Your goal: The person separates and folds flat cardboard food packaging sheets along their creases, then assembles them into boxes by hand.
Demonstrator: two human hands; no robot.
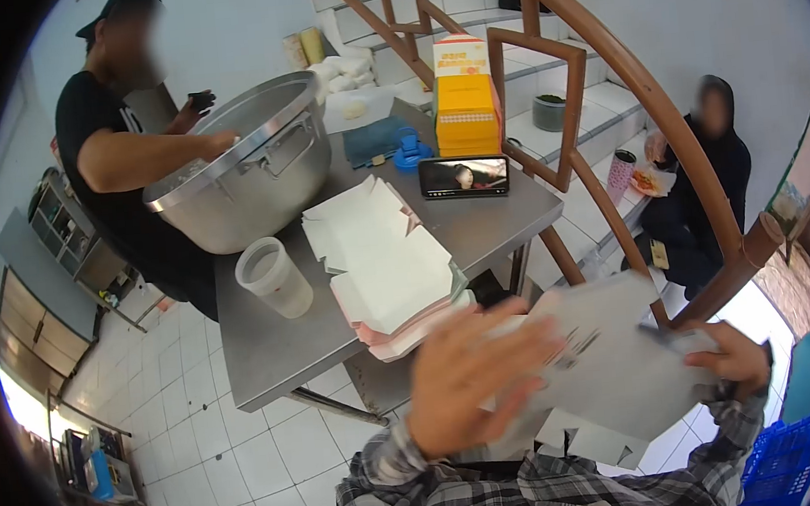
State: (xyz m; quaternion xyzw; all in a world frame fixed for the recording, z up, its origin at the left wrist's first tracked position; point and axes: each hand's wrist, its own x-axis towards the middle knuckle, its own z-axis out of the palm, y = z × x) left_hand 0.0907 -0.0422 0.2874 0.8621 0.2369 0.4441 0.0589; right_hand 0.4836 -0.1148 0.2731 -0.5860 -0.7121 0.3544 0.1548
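Cardboard sheet (617,360), pale grey and blurred, lies in front of the person's body, between the fingers of the left hand (469,382) and those of the right hand (734,359). The right fingers are closed on its far right side, the thumb bent over its surface. The left fingers are stretched out and slightly apart over its left part; blur hides whether they touch it. Below the sheet, between both sets of fingers, white flaps (590,439) with dark slots show; whether they belong to it cannot be told.

Just beyond the left fingers, at the near edge of the steel worktop (270,361), rests a stack of box blanks (392,264), white on top with pink edges lower down. Farther left of those fingers stands a translucent cup (275,282), just beside the stack. Beyond the cup is a large metal pot (245,185), with another person's arm (141,158) reaching into it. Straight out past the left fingers, beyond the stack, a phone (464,178) showing a video leans in front of a yellow-and-white carton (467,113). Beyond the right fingers, past the brown railing (639,69), a person (715,158) sits by the steps.
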